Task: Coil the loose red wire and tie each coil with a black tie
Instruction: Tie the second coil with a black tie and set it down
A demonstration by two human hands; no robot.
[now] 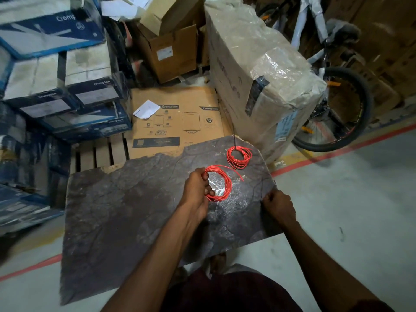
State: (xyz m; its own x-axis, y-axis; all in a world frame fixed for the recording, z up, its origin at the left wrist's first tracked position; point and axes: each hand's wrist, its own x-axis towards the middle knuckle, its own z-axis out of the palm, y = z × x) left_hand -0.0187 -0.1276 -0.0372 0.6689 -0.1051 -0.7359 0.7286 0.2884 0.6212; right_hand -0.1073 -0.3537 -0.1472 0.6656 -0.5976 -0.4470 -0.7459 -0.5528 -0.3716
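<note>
My left hand (pixel 198 188) grips a coil of red wire (pixel 226 183) at its left side, holding it just above a dark slab (pixel 126 210). A loose wire end sticks out to the right of this coil. A second red coil (pixel 239 157) lies on the slab's far right corner, with a thin black tie (pixel 234 138) standing up from it. My right hand (pixel 278 206) is closed at the slab's right edge, pinching a thin black tie (pixel 261 190) that runs upward along the edge.
The slab rests on a wooden pallet (pixel 99 154). Behind it lie a flat brown carton (pixel 177 118), blue stacked boxes (pixel 56 86) at the left and a plastic-wrapped carton (pixel 258 70) at the right. A bicycle (pixel 337 109) stands at the far right. Grey floor with red line (pixel 337 152) surrounds.
</note>
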